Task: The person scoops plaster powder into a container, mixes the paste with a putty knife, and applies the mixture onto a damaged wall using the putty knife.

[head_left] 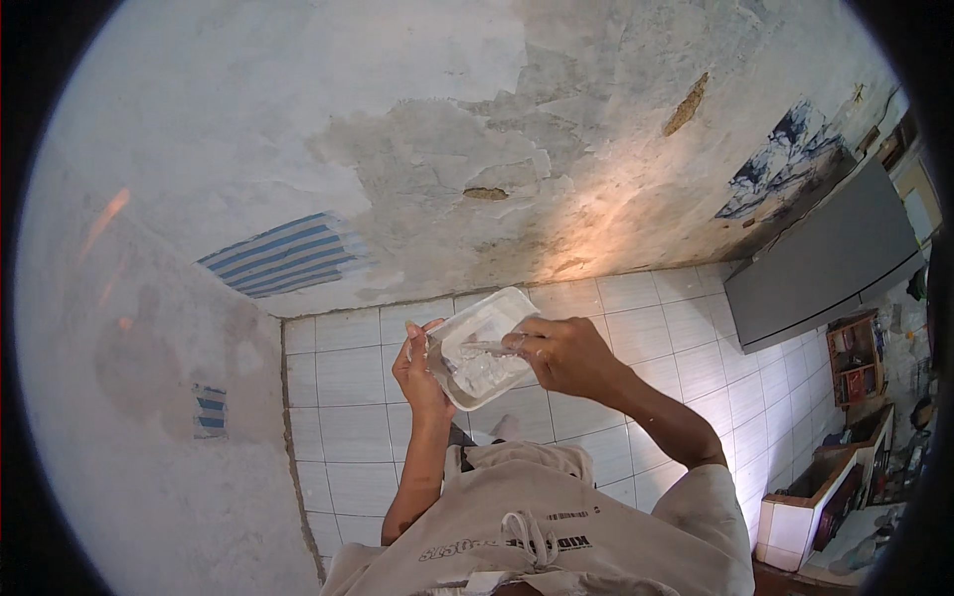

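Tub mid-frame, probably light, bendy
Your left hand grips its side, good spot; right hand pinches a thin tool.

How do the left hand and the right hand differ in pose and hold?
The left hand holds the white container by its left side; the right hand, at the container's right side, grips what looks like a pale utensil. The left hand is more open, while the right hand is curled closed. Both are bare.
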